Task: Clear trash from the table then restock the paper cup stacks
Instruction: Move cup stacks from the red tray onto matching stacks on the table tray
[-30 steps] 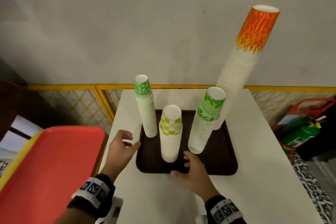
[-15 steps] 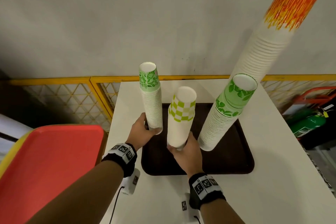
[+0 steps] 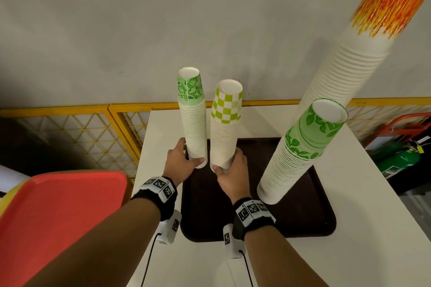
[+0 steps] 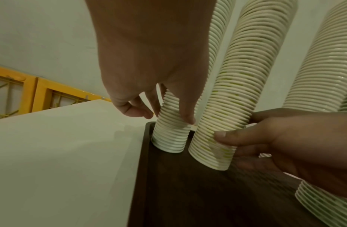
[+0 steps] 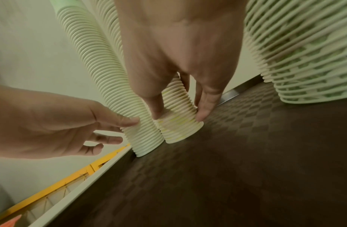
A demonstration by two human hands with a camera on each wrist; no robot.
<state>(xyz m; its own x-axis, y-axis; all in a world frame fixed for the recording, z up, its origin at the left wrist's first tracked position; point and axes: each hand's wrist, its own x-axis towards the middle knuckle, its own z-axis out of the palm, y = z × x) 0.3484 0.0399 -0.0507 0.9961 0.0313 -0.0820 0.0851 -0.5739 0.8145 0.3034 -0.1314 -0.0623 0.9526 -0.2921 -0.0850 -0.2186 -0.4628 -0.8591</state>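
Observation:
Several upside-down paper cup stacks stand on a dark brown tray (image 3: 303, 221). My left hand (image 3: 193, 158) grips the base of the green floral stack (image 3: 193, 123) at the tray's left edge; the left wrist view shows thumb and fingers (image 4: 188, 119) curled round that stack (image 4: 170, 138). My right hand (image 3: 227, 161) grips the base of the green checkered stack (image 3: 225, 128), pinched between thumb and fingers (image 5: 202, 113) in the right wrist view. The two bases nearly touch. To the right stand a leaf-print stack (image 3: 291, 161) and a very tall orange flame stack (image 3: 345, 58).
The tray lies on a white table (image 3: 361, 251) against a grey wall. A red tray (image 3: 58, 216) sits at the left, a yellow railing (image 3: 93, 109) runs behind, and a green cylinder (image 3: 401, 158) stands beyond the table's right edge.
Both hands went from the tray's front edge to the bases of the floral and checkered stacks and took hold of them. The two stacks now stand closer together.

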